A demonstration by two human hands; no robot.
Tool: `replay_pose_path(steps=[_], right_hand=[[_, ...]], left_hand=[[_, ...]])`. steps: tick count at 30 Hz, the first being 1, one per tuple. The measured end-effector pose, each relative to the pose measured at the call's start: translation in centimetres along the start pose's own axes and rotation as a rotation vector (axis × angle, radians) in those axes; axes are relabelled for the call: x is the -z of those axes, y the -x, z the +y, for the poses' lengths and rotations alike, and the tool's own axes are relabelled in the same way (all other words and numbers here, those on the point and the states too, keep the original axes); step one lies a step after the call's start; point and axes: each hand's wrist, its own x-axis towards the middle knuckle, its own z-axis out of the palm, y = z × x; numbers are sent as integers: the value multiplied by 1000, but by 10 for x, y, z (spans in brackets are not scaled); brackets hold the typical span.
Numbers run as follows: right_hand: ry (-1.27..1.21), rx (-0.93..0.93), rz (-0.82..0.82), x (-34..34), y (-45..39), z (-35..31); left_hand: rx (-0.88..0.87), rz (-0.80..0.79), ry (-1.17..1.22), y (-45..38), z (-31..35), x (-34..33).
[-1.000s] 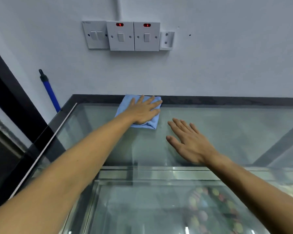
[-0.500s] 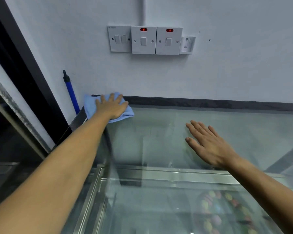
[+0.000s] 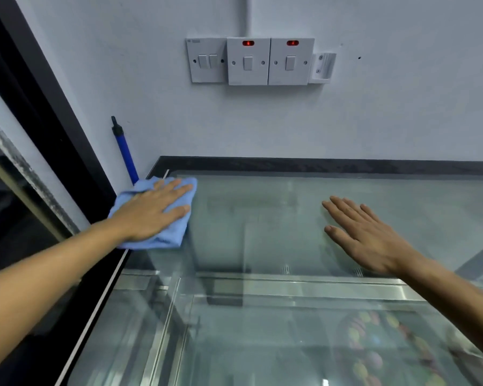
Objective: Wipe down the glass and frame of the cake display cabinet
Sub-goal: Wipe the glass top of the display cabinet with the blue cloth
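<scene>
The cabinet's glass top [image 3: 262, 218] stretches below me, bordered by a black frame [image 3: 290, 164] along the wall and down the left side. A light blue cloth [image 3: 176, 232] lies over the far left corner, half on the glass and half on the frame. My left hand [image 3: 154, 210] presses flat on the cloth, fingers spread. My right hand [image 3: 365, 235] rests palm down on the bare glass further right, holding nothing. Through the glass I see metal shelf rails and a tray of coloured macarons [image 3: 374, 344].
A white wall rises right behind the cabinet, carrying a row of switches [image 3: 248, 61] with red lamps lit. A blue handle [image 3: 124, 151] leans in the gap beside the left corner. A dark door frame [image 3: 39, 107] runs along the left.
My left hand has slid the cloth leftwards along the back edge to the far left corner, then a little towards me. My right hand has stayed flat on the glass.
</scene>
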Motion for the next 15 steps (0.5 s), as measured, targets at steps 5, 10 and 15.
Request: replay_pose_path(steps=[5,10,15], right_hand=[[-10,-15,26,-1,-3,-1],[-8,-25,5,0,-1,-2],[9,22,-43,7,1,-5]], left_hand=[[172,85,-35,-103,-22,2],[185,25,-26,-107,38,-2],[-368,-43,-110,11,86,-32]])
